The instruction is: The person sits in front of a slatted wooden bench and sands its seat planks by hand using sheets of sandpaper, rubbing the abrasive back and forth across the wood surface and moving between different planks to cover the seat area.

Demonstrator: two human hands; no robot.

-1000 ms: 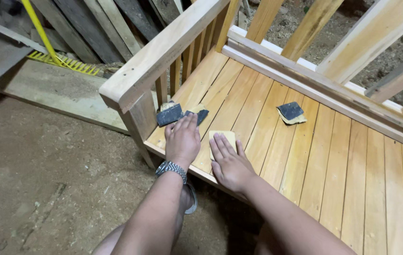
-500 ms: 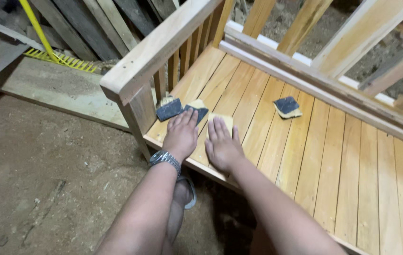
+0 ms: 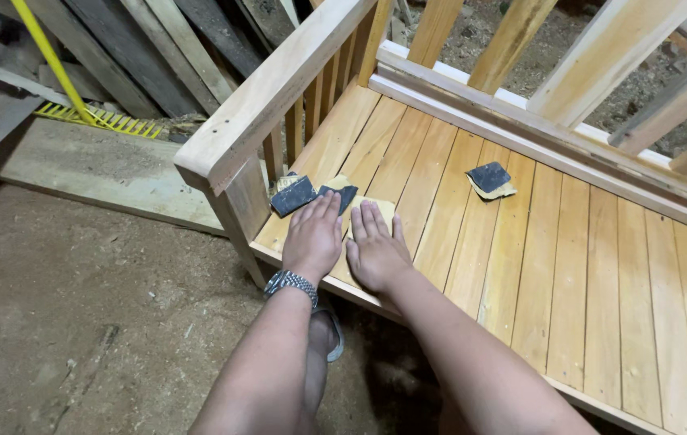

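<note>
Both my hands lie flat, side by side, on the slatted seat point(image 3: 520, 242) of a pale wooden bench, near its front left corner. My left hand point(image 3: 313, 238), with a metal wristwatch point(image 3: 291, 283), rests with its fingertips touching a dark sandpaper scrap point(image 3: 343, 193). My right hand point(image 3: 375, 251) presses down on a tan sheet of sandpaper point(image 3: 385, 211) whose far edge shows past the fingers. Another dark sandpaper piece point(image 3: 292, 195) lies by the armrest post.
A further sandpaper piece point(image 3: 489, 179) lies farther back on the seat. The armrest point(image 3: 271, 89) with its spindles stands at left, the backrest slats point(image 3: 512, 36) behind. Dirt floor point(image 3: 61, 306), planks point(image 3: 101, 165), and a yellow rake point(image 3: 77, 113) are at left. My sandalled foot point(image 3: 329, 334) is below.
Both hands slid a little along the seat while staying flat on the sandpaper; the view shifted so the bench corner sits more central.
</note>
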